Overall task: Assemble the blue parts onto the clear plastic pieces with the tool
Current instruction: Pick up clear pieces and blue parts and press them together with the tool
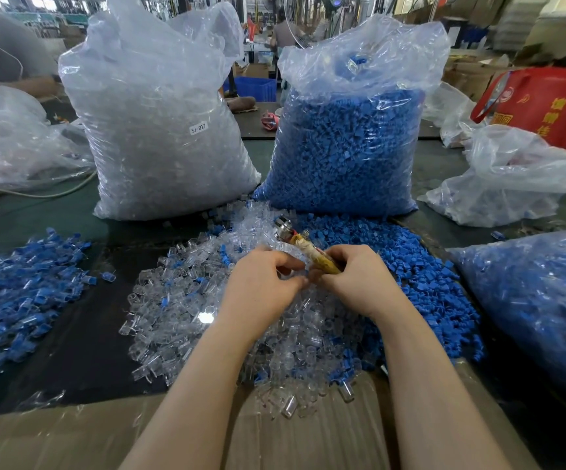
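A sheet of cardboard [71, 435] lies nearest, with both forearms stretched over it. The right hand [353, 283] curls its fingers round the tool [303, 247], whose taped handle runs up and left from the fist to a metal head above the knuckles. The left hand [261, 286] meets it fingertip to fingertip, its fingers bent in a narrow pinch; what they hold cannot be made out. Below the hands lies the heap of clear plastic pieces [186, 310], with loose blue parts [410, 266] just right.
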### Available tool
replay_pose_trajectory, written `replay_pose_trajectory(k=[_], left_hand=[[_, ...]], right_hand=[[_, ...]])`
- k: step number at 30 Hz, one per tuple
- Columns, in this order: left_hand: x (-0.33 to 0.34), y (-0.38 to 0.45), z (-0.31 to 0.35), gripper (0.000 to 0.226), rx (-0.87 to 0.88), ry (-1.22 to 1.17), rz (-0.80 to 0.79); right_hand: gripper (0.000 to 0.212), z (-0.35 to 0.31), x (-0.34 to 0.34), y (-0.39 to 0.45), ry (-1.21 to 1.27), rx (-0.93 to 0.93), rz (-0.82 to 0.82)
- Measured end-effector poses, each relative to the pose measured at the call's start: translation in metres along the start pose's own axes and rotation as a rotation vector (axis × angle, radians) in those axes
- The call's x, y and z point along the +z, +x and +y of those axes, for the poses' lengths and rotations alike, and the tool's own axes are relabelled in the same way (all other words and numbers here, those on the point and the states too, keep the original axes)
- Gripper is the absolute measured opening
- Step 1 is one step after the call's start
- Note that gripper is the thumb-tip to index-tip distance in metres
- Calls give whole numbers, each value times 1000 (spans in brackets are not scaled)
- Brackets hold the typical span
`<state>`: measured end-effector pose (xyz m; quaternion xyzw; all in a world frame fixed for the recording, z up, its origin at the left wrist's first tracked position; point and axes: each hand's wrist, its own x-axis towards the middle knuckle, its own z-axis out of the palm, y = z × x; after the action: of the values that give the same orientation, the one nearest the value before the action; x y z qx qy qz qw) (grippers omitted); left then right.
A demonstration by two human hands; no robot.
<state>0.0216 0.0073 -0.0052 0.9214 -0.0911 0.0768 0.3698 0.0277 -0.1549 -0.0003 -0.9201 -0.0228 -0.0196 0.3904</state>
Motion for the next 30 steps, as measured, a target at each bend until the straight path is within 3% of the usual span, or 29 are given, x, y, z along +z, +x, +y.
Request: replay_pose_trajectory(k=[8,20,23,30], left_hand=[[-5,-1,1,22,-6,-31,-26],[-23,0,-6,12,-220,-561,23],[-24,1,-5,20,-237,-739,-4],[-28,2,-11,20,-268,-781,56]], right_hand=[[6,-3,4,0,-31,-5,13],[19,-1,6,3,42,51,94],[18,0,7,4,130,68,138],[17,1,4,5,80,53,198]])
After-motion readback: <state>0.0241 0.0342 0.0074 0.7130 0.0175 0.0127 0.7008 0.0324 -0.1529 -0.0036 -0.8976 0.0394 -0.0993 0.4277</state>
